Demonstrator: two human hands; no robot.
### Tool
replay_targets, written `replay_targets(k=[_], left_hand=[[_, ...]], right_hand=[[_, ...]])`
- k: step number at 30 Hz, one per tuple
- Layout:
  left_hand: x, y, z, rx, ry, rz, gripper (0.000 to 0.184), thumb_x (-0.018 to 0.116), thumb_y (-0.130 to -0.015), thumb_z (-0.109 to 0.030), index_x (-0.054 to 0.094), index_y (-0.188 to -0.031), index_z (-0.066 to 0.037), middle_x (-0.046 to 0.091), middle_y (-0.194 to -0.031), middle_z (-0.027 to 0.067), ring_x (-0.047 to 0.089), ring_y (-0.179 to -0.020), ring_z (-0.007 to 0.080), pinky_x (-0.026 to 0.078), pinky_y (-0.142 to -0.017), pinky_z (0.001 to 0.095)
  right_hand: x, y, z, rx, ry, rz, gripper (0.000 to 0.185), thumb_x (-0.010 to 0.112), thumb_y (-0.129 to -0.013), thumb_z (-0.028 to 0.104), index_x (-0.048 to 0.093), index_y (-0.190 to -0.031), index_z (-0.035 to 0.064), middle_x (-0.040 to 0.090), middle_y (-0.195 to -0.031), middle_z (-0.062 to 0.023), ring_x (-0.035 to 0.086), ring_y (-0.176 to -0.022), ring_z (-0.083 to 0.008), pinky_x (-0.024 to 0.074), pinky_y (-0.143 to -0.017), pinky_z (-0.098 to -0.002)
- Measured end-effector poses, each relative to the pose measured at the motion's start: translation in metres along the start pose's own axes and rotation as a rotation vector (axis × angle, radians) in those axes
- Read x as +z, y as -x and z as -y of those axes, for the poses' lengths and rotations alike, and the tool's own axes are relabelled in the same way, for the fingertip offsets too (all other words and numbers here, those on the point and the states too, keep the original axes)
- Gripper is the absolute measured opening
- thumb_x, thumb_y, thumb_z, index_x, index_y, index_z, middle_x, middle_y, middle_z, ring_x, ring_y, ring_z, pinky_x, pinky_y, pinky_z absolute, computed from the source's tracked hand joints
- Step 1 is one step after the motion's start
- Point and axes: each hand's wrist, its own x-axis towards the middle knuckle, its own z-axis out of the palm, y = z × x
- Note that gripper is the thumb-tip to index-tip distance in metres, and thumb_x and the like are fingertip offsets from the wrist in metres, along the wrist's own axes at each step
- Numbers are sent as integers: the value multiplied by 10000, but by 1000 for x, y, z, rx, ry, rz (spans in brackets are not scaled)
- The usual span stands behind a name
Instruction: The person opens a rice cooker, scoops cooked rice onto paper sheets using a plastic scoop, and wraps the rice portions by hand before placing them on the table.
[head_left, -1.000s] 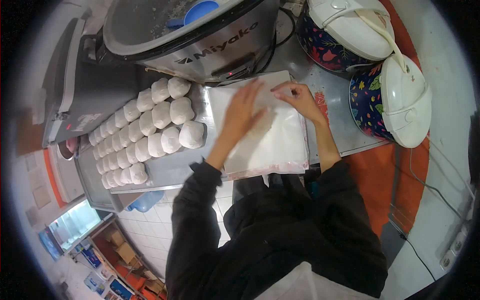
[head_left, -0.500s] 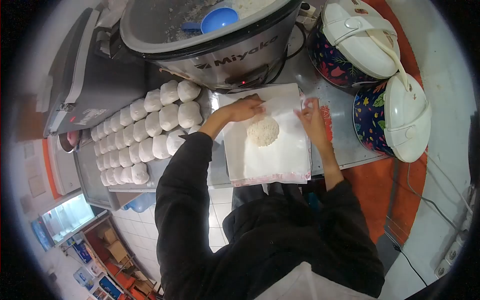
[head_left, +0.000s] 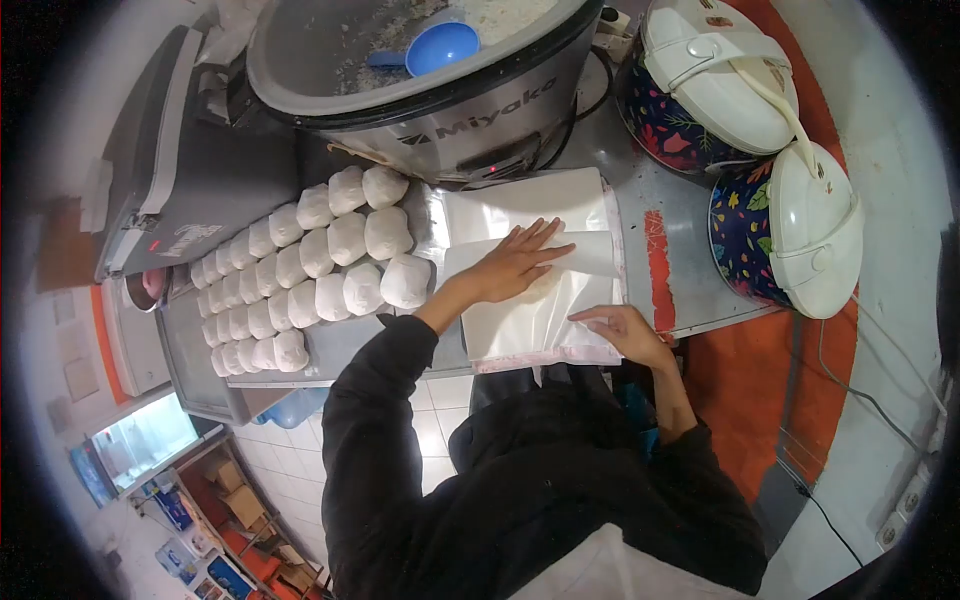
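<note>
White sheet (head_left: 592, 252) now double, creased

Left hand (head_left: 517, 264) flat, palm down, splayed; right hand (head_left: 622, 331) partly curled.

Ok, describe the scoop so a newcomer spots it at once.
Find the big silver cooker marked Miyako at the top of the view. Inside lies the scoop, round-bowled, its handle pointing left. Its bright blue sets it apart from the white rice and grey pot.

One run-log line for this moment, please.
left hand: flat on folded paper; right hand: over paper's right side; white bundles: rows on counter; blue scoop: inside cooker
</note>
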Motion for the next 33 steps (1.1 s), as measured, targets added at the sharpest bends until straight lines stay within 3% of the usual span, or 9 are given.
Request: replay_targets(k=[7, 13, 16, 18, 21, 22, 25, 28, 33], left_hand=[[13, 7, -21, -46, -236, -224, 455, 375, -935, -274, 328, -1387, -251, 107, -1501, 79, 112, -1374, 302, 86, -1115, 470], [16, 12, -29, -1, -202, -343, 473, 323, -937, -342, 354, -1374, -164, 198, -1482, 65, 156, -1369, 266, 73, -1119, 459], [18, 14, -25, 56, -186, -330, 469, 320, -939, -333, 368, -1363, -140, 272, -1455, 52, 180, -1365, 233, 86, -1119, 456], [18, 13, -27, 86, -148, -354, 457, 309, -942, -331, 392, -1343, -128, 326, -1424, 50, 218, -1351, 239, 103, -1120, 444], [11, 18, -22, 94, 89, -300, 431, 330, -941, -325, 457, -1281, -92, 423, -1353, 76, 323, -1294, 266, 183, -1100, 426], [5, 22, -19, 66, 290, -222, 417, 361, -936, -319, 498, -1239, -67, 466, -1312, 104, 390, -1251, 287, 246, -1079, 419], [-33, 41, -29, -223, 821, -125, 370, 493, -887, -283, 556, -1144, -24, 541, -1200, 163, 507, -1123, 304, 368, -986, 388], [-49, 65, -33, -218, 108, 40, 345, 598, -820, -241, 594, -1072, -5, 579, -1116, 193, 559, -1028, 292, 433, -880, 357], [-22, 71, 30, -297, 93, -271, 401, 689, -738, -268, 584, -1014, 3, 637, -829, 198, 609, -814, 359, 475, -742, 389]], right_hand=[[11, 19, 6, 42, -322, -281, 282, 445, -894, 0, 555, -1153, -21, 559, -1160, -110, 541, -1029, -186, 446, -951, -315], [11, 20, 11, -149, 413, -206, 308, 611, -790, 65, 609, -1099, 67, 554, -1079, -153, 572, -946, -271, 464, -847, -357], [13, -2, 15, -196, 434, -430, 336, 659, -724, 83, 633, -1059, 91, 537, -930, -150, 553, -827, -307, 431, -797, -384], [9, -27, 44, -586, 1021, -819, 251, 662, -723, 92, 639, -969, 49, 502, -778, -112, 515, -741, -287, 421, -746, -373], [-8, -67, 41, -744, 797, -773, 210, 647, -759, 121, 599, -930, 9, 529, -735, -131, 515, -702, -278, 435, -688, -337], [-11, -71, 37, -749, 798, -772, 210, 647, -759, 121, 599, -930, 9, 529, -735, -131, 515, -702, -278, 435, -688, -337], [-18, -70, 47, 24, 412, -476, 245, 603, -819, 170, 549, -952, -28, 605, -865, -222, 585, -820, -377, 453, -715, -385], [-22, -76, 33, -94, 438, -538, 236, 602, -825, 183, 552, -938, -18, 608, -875, -226, 586, -871, -385, 447, -743, -403], [-19, -87, 4, -223, 571, -673, 208, 619, -799, 162, 556, -912, -2, 602, -863, -212, 576, -845, -371, 438, -749, -420]])
